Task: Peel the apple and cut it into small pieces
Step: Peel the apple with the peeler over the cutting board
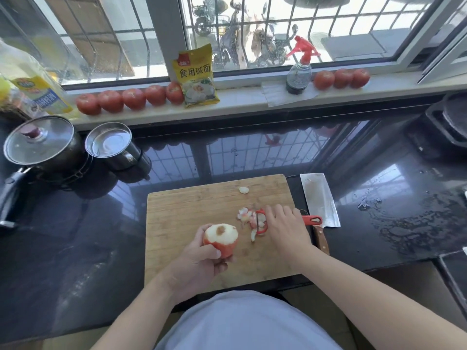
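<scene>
Left hand (199, 261): gripped the half-peeled red apple (221, 238).
Right hand (285, 227): lay on the red plastic peeler (262, 221); grip unclear.
Risk: wet apple could slip.

Eight tomatoes lined the windowsill — five (134, 98) left of the one yellow packet (195, 77), three (341, 78) right of the one spray bottle (299, 69). One apple (221, 238), one red peeler (261, 222), one cleaver (319, 199) and one cutting board (192, 210) were there — plus one lidded pot (40, 145) and one steel cup (111, 144) on the tabletop (379, 173).

Tomatoes (134, 98) on sill w/ soda packet (195, 77) (yellow), spray bottle (299, 69)
</scene>
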A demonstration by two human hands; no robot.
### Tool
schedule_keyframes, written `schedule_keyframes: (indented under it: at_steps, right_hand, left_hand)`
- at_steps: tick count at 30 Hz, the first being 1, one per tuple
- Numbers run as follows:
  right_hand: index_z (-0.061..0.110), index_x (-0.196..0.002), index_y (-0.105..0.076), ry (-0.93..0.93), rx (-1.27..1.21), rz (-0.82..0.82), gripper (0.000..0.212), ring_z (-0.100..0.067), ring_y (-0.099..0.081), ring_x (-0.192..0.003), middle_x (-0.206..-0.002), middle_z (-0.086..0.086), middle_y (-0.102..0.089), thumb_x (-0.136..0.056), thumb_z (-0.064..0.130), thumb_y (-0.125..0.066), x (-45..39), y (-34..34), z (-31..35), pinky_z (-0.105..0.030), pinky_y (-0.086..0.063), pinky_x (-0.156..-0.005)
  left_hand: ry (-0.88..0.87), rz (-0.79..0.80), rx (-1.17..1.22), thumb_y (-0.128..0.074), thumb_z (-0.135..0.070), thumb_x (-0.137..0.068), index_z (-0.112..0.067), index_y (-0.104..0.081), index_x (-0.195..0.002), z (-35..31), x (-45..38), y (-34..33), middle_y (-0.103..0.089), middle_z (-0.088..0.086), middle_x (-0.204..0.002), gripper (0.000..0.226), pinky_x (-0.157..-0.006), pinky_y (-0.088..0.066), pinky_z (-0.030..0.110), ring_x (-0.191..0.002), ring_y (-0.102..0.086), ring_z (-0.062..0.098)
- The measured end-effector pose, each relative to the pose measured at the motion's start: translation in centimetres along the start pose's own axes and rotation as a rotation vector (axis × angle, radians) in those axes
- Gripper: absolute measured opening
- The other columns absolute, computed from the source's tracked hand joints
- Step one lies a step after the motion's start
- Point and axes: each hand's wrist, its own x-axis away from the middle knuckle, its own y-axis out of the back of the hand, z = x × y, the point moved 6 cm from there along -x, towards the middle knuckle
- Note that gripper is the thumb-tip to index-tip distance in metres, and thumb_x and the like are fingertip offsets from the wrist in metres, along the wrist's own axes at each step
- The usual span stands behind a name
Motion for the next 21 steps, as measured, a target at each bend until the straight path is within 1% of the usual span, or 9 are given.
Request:
schedule_keyframes:
  at_steps: [3,5,6,7,8,10,13,17,21]
  right_hand:
    - [0.018,-0.101,-0.059,0.052,-0.169,0.004,0.021,-0.028,-0.059,-0.087,-0.092,-0.003,-0.059,-0.081,0.01,-0.06,0.0,1.0,0.3,-0.04,-0.039,-0.071]
    - [0.015,-0.087,-0.062,0.108,-0.302,-0.207,0.009,-0.027,-0.055,-0.07,-0.077,-0.002,-0.055,-0.086,0.01,-0.055,0.5,3.0,0.2,-0.037,-0.039,-0.062]
    - [0.014,-0.085,-0.064,0.15,-0.352,-0.338,0.019,-0.026,-0.051,-0.065,-0.073,-0.001,-0.053,-0.093,0.013,-0.047,1.2,4.6,0.4,-0.036,-0.038,-0.058]
    - [0.013,-0.087,-0.065,0.208,-0.366,-0.456,0.028,-0.025,-0.05,-0.065,-0.073,-0.001,-0.053,-0.098,0.016,-0.039,1.9,5.7,0.7,-0.036,-0.038,-0.059]
    - [0.013,-0.092,-0.066,0.257,-0.357,-0.508,0.028,-0.023,-0.049,-0.067,-0.075,0.0,-0.054,-0.1,0.017,-0.04,2.4,6.6,1.2,-0.035,-0.038,-0.061]
    - [0.013,-0.096,-0.067,0.327,-0.311,-0.559,0.017,-0.023,-0.049,-0.071,-0.079,0.0,-0.056,-0.095,0.012,-0.051,3.2,8.1,2.5,-0.035,-0.037,-0.064]
    - [0.012,-0.095,-0.067,0.331,-0.28,-0.594,0.019,-0.025,-0.051,-0.073,-0.081,-0.001,-0.058,-0.093,0.009,-0.049,3.8,8.5,3.8,-0.037,-0.04,-0.065]
    - [0.011,-0.097,-0.066,0.269,-0.21,-0.519,0.014,-0.025,-0.052,-0.07,-0.078,-0.003,-0.058,-0.088,0.005,-0.057,2.9,5.8,3.6,-0.037,-0.04,-0.061]
    - [0.015,-0.075,-0.058,0.05,-0.071,-0.166,0.026,-0.027,-0.053,-0.063,-0.069,-0.005,-0.055,-0.059,0.002,-0.073,1.0,2.2,0.8,-0.038,-0.045,-0.057]
  left_hand:
    - [-0.036,0.019,0.043,-0.088,-0.016,-0.07,-0.02,-0.051,-0.134,0.0,-0.2,0.4,-0.058,0.018,-0.123,0.074,-0.062,-0.042,0.028,-0.078,-0.056,0.023]
    - [-0.058,0.003,0.039,-0.091,-0.02,-0.071,-0.021,-0.054,-0.13,-0.1,-0.2,0.6,-0.058,0.017,-0.124,0.069,-0.059,-0.041,0.026,-0.075,-0.052,0.019]
    - [-0.063,-0.001,0.024,-0.09,-0.019,-0.073,-0.021,-0.054,-0.13,-0.2,-0.2,0.6,-0.06,0.015,-0.123,0.067,-0.058,-0.041,0.025,-0.074,-0.05,0.018]
    - [-0.067,-0.004,0.005,-0.088,-0.017,-0.074,-0.021,-0.055,-0.13,-0.2,-0.2,0.7,-0.062,0.014,-0.121,0.065,-0.058,-0.041,0.025,-0.073,-0.049,0.017]
    - [-0.07,-0.01,-0.013,-0.085,-0.016,-0.076,-0.02,-0.054,-0.131,-0.3,-0.1,0.7,-0.063,0.013,-0.119,0.063,-0.059,-0.041,0.025,-0.073,-0.049,0.017]
    - [-0.082,-0.028,-0.038,-0.081,-0.015,-0.079,-0.018,-0.055,-0.13,-0.4,-0.1,0.6,-0.062,0.012,-0.112,0.057,-0.058,-0.042,0.024,-0.072,-0.049,0.017]
    - [-0.095,-0.035,-0.065,-0.084,-0.022,-0.075,-0.017,-0.055,-0.127,-0.4,-0.3,0.1,-0.059,0.01,-0.103,0.06,-0.06,-0.042,0.025,-0.072,-0.05,0.017]
    - [-0.122,-0.071,-0.071,-0.085,-0.023,-0.067,-0.011,-0.052,-0.13,-0.5,-0.4,-0.2,-0.061,0.013,-0.099,0.073,-0.055,-0.042,0.024,-0.066,-0.05,0.017]
    - [-0.116,-0.055,-0.035,-0.085,-0.016,-0.065,-0.018,-0.049,-0.135,-0.2,-0.2,0.3,-0.059,0.022,-0.113,0.079,-0.056,-0.046,0.025,-0.068,-0.051,0.02]
